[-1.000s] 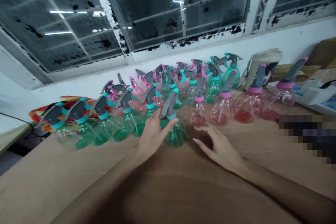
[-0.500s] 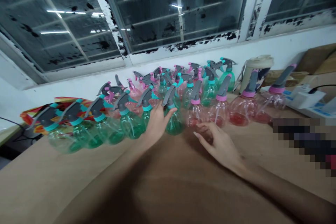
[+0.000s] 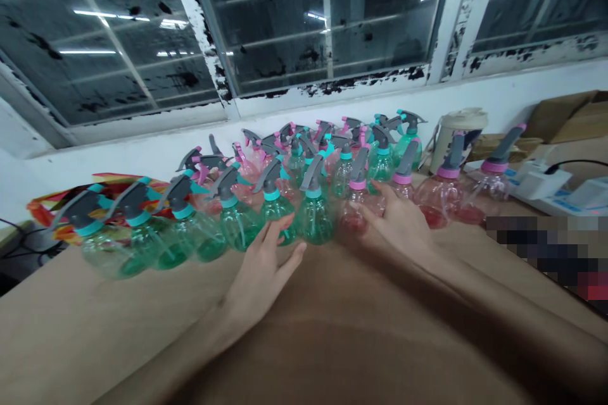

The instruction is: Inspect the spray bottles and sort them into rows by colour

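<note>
My left hand (image 3: 266, 266) is open in front of the row of green spray bottles, its thumb and fingers apart. Its fingertips overlap the lower part of a green spray bottle (image 3: 276, 202); whether they touch it I cannot tell. Just right of it stands another green spray bottle (image 3: 316, 215) with a turquoise collar and grey trigger head. My right hand (image 3: 403, 221) is open, thumb and forefinger spread beside a pink spray bottle (image 3: 354, 209) with a pink collar. It partly covers a second pink spray bottle (image 3: 403, 178). Contact there is unclear.
More green and pink spray bottles crowd behind, towards the wall. A lidded cup (image 3: 458, 133), a power strip (image 3: 565, 190) with plugs and a cardboard box (image 3: 565, 117) are at the right. Colourful crumpled material (image 3: 52, 209) lies at the left of the wooden table (image 3: 304, 342).
My left hand has come off the green spray bottle, moving back towards me and to the left. My right hand has risen and moved forward beside the pink bottles.
</note>
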Available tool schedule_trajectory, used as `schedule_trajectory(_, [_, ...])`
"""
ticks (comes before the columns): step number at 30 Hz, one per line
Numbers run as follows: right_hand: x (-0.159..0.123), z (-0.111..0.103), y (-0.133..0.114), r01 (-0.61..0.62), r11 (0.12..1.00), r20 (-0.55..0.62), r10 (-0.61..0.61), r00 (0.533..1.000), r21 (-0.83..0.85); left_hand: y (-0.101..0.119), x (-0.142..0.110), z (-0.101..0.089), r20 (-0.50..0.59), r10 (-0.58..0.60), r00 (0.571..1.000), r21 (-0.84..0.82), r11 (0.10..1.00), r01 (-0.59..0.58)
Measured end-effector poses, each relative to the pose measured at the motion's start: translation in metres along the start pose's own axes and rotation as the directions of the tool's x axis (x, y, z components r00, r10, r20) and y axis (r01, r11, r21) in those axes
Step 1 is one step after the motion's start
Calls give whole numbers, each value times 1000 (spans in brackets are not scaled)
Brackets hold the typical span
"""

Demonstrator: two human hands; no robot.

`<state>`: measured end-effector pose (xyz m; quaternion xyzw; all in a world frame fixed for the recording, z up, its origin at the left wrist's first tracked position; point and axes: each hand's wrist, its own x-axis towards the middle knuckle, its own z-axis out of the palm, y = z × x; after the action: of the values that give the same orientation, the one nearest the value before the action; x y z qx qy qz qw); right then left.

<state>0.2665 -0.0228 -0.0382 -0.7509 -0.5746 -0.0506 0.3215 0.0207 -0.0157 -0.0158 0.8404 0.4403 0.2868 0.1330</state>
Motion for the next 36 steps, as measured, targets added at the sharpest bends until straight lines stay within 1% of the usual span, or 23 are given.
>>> schedule_trajectory(3, [9,8,-5,-9,999,-5,9,1000,-32,-1,-23,-8,74,-61,995,4,998,61])
schedule_trajectory(5, [12,13,-7,-13,998,-7,13,1000,-54,0,-34,-11,128,-82,988,4,997,82])
schedule_trajectory(7, [11,15,-7,-8,997,-9,8,1000,-78,2,-41,-11,167,-79,983,-13,996,83])
schedule_trajectory(9, [7,14,-8,5,995,-12,-6,1000,-103,6,-44,-10,181,-58,982,-51,996,68])
schedule_trajectory(13, [-15,3,-9,39,989,-9,-41,999,-141,14,-40,-8,179,-29,983,-146,988,55])
schedule_trajectory(16, [-39,-9,-12,86,983,-11,-89,996,-165,18,-28,-4,188,-3,982,-227,973,46])
schedule_trajectory(19, [-64,-18,-18,152,968,-24,-160,987,-198,23,-14,1,202,36,979,-354,935,38])
schedule_trajectory(21, [-78,-22,-24,211,963,-28,-219,975,-168,28,-6,4,201,64,978,-426,904,29])
schedule_trajectory(24, [-92,-21,-37,310,949,-53,-314,948,-60,36,0,5,212,112,971,-489,872,7])
schedule_trajectory(26, [-97,-16,-48,366,930,-66,-364,929,31,41,1,4,205,148,967,-529,848,-17])
schedule_trajectory(28, [-99,-8,-59,416,904,-70,-411,909,101,43,1,3,166,157,974,-551,834,-41])
schedule_trajectory(32, [-97,12,-70,487,863,-89,-478,874,136,34,0,5,72,77,994,-561,828,-23])
schedule_trajectory(34, [-95,19,-67,507,841,-46,-508,860,190,27,1,6,31,36,999,-557,830,-12])
schedule_trajectory(36, [-93,22,-59,526,802,32,-556,831,283,21,2,6,-15,26,1000,-521,853,-30])
